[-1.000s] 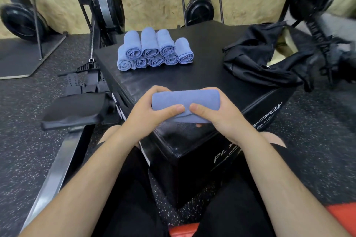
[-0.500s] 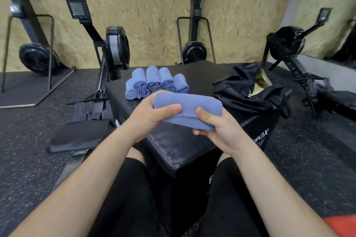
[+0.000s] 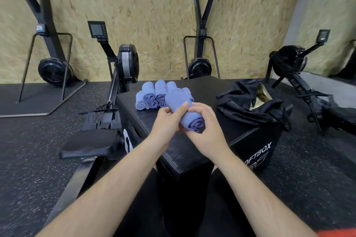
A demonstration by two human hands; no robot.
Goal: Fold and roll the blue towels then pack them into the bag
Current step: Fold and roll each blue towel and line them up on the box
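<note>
I hold a rolled blue towel point(image 3: 183, 107) in the air above the black soft box point(image 3: 192, 152), its spiral end facing me. My left hand point(image 3: 166, 121) grips the roll from the left, thumb across its top. My right hand point(image 3: 207, 127) curls round its near end from the right. Behind it, a stack of several rolled blue towels point(image 3: 152, 96) lies on the box, partly hidden by the held roll. An open black bag point(image 3: 248, 106) sits on the box's right side.
Rowing machines stand around the box: one at the left point(image 3: 107, 111), one at the right point(image 3: 300, 82). Two more upright machines lean on the chipboard wall point(image 3: 154, 15). Speckled rubber floor point(image 3: 38, 159) surrounds the box.
The towel roll was lifted off the box and turned from lying crosswise to pointing its end toward me. My view tilted up, showing more of the wall.
</note>
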